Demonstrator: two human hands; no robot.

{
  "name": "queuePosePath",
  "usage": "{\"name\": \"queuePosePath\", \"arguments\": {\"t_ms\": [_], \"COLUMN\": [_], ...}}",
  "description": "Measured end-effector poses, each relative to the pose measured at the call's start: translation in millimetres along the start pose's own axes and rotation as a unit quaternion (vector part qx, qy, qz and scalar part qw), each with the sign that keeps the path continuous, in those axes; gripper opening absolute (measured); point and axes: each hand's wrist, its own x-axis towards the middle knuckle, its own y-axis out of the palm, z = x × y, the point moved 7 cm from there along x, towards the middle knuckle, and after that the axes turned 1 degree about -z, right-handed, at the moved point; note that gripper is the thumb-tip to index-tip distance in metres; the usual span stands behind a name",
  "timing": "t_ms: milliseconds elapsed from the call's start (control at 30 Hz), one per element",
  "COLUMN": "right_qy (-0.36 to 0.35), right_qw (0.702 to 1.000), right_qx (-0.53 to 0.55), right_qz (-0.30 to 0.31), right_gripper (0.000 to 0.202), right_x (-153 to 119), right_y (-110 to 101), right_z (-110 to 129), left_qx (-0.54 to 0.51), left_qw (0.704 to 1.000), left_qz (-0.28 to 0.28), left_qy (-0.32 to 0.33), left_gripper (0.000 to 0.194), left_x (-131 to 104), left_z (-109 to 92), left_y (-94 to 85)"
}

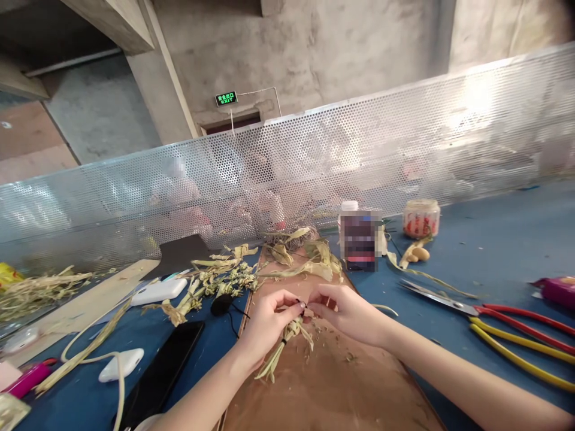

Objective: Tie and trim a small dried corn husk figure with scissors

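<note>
My left hand [269,323] is closed on the top of a small bundle of dried husk strips [275,356], which hangs down toward me. Dark thread binds the bundle around its middle, and its loose ends fan out below. Fingertip to fingertip with it, my right hand [339,311] is closed in a pinch at the top of the bundle. Something small and dark shows between the fingertips, too small to name. Both hands are above a brown board [332,383] scattered with plant crumbs. A black spool of thread [221,304] lies just left of my left hand.
Long-handled scissors [458,306] lie open at right. A phone [359,242] stands upright behind my hands; a black phone [164,371] lies at left. Dried husks [314,267] and twisted husk pieces [224,278] lie ahead. A glass jar [421,219] stands before the perforated metal screen [305,161].
</note>
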Motion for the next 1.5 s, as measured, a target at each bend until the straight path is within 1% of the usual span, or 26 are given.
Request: {"name": "queuePosePath", "arguments": {"t_ms": [133, 267, 367, 567, 767, 933, 1100, 1200, 1300, 1433, 1500], "right_qy": [0.006, 0.045, 0.065, 0.075, 0.079, 0.067, 0.044, 0.031, 0.026, 0.039, 0.041], "right_qw": [1.000, 0.999, 0.997, 0.995, 0.990, 0.991, 0.996, 0.996, 0.996, 0.994, 0.993], "right_qx": [-0.003, 0.021, 0.038, 0.071, 0.115, 0.097, 0.059, 0.049, 0.038, 0.029, 0.022], "right_qz": [0.012, 0.021, 0.018, 0.002, -0.018, -0.063, -0.052, -0.063, -0.078, -0.100, -0.110], "right_gripper": [0.015, 0.015, 0.016, 0.017, 0.016, 0.017, 0.017, 0.016, 0.016, 0.016, 0.015], "right_x": [0, 1, 2, 3, 3, 2, 0, 0, 1, 0, -1], "right_y": [3, 6, 7, 12, 17, 14, 19, 21, 21, 21, 20], "right_z": [-3, -11, -14, -19, -19, -17, -12, -7, -3, -3, -2], "left_qx": [0.017, 0.032, 0.023, 0.006, -0.023, -0.042, -0.063, -0.069, -0.040, 0.006, 0.028], "left_qw": [1.000, 0.999, 0.999, 0.999, 0.998, 0.998, 0.997, 0.996, 0.997, 0.996, 0.995], "left_qz": [-0.007, -0.020, -0.021, -0.037, -0.052, -0.053, -0.040, -0.045, -0.064, -0.083, -0.094], "left_qy": [0.007, 0.010, 0.008, 0.009, -0.010, -0.009, -0.015, -0.016, -0.006, 0.006, 0.031], "left_gripper": [0.021, 0.021, 0.021, 0.024, 0.029, 0.027, 0.027, 0.027, 0.026, 0.024, 0.022], "left_x": [0, 0, 1, 0, 0, 0, 0, 0, 0, -3, -5], "left_z": [-1, -1, 0, -1, 2, 4, 3, 3, -1, -7, -13], "left_y": [-1.0, -3.3, -3.6, -4.8, -5.8, -5.0, -2.4, -2.8, -5.7, -7.4, -8.2]}}
